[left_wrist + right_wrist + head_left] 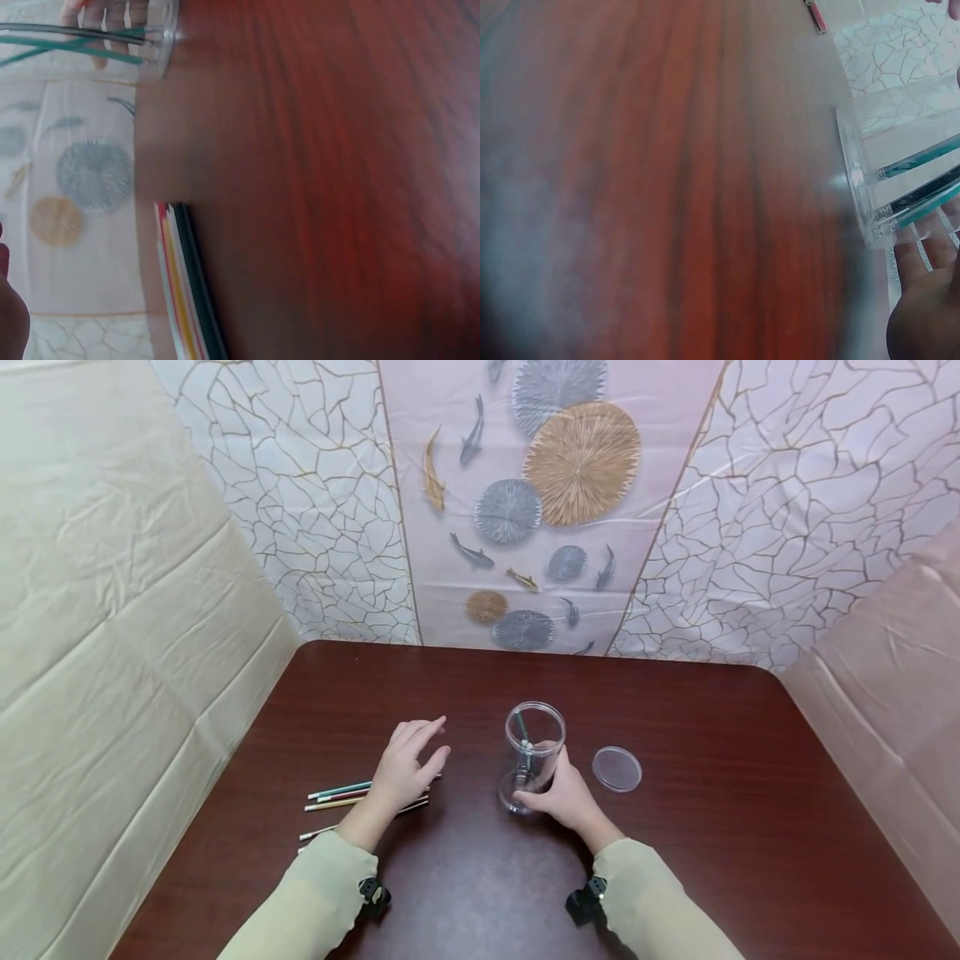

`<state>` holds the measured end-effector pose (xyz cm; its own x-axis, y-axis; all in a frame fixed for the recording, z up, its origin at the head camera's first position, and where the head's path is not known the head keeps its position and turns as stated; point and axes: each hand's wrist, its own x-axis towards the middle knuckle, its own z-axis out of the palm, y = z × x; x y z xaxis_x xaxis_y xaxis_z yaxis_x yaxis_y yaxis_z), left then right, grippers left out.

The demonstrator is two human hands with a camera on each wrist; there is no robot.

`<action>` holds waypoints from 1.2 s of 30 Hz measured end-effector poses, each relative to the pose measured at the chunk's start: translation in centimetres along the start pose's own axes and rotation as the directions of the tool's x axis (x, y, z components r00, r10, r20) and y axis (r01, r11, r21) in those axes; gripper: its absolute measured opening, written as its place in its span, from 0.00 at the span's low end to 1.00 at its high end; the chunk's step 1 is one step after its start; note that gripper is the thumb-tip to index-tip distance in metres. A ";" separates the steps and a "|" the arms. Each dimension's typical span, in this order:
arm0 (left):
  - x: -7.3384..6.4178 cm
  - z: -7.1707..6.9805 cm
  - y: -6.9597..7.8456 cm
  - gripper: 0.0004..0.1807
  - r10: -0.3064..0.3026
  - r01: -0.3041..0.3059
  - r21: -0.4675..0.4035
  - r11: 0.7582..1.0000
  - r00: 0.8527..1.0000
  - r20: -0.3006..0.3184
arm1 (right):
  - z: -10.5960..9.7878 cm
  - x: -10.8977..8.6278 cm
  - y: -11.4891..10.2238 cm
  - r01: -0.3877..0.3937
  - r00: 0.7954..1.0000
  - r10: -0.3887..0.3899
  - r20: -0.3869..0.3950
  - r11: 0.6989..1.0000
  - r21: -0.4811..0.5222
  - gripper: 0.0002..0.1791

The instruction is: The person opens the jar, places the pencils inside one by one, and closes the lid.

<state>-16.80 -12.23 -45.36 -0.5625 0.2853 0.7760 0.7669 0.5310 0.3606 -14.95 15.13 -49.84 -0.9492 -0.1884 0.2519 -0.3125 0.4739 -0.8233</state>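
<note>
A clear plastic jar [536, 752] stands upright and uncapped on the table, with a few pencils [922, 157] inside, green and dark ones among them. My right hand [566, 793] grips the jar low on its right side, thumb in front and fingers wrapped behind, seen through the clear wall in the left wrist view. To the left, my left hand [405, 766] hovers with fingers loosely extended and nothing in them. Beneath it lies a loose group of several pencils [337, 803], partly hidden by the hand and forearm.
A round clear lid [617, 769] lies flat to the right of the jar. The dark red-brown table [712, 827] ends at a patterned cloth backdrop [517, 510], with pale cloth walls on both sides.
</note>
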 end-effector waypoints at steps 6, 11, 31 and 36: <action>-1.3 -0.6 -1.2 0.24 -0.134 0.132 0.032 0.991 0.986 0.101 | -0.1 0.0 -0.1 -0.018 1.000 0.018 0.006 1.000 -0.002 0.46; -1.8 -0.7 -1.8 0.28 -0.252 0.248 0.045 0.968 0.955 0.153 | -0.3 -0.1 -0.1 -0.019 1.000 0.019 0.007 1.000 0.004 0.45; -3.9 -1.7 -4.1 0.30 -0.400 0.372 0.145 0.917 0.853 0.335 | -0.3 -0.1 -0.3 -0.052 0.998 0.053 0.027 0.998 -0.018 0.45; -4.5 -1.4 -4.5 0.27 -0.400 0.371 0.149 0.917 0.860 0.318 | -0.3 -0.1 -0.4 -0.048 0.999 0.048 0.024 0.999 -0.010 0.45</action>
<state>-17.33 -17.02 -49.80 -0.8884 0.2869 0.3583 0.4481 0.7115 0.5413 -14.74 15.19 -49.42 -0.9621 -0.1858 0.1996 -0.2668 0.4909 -0.8293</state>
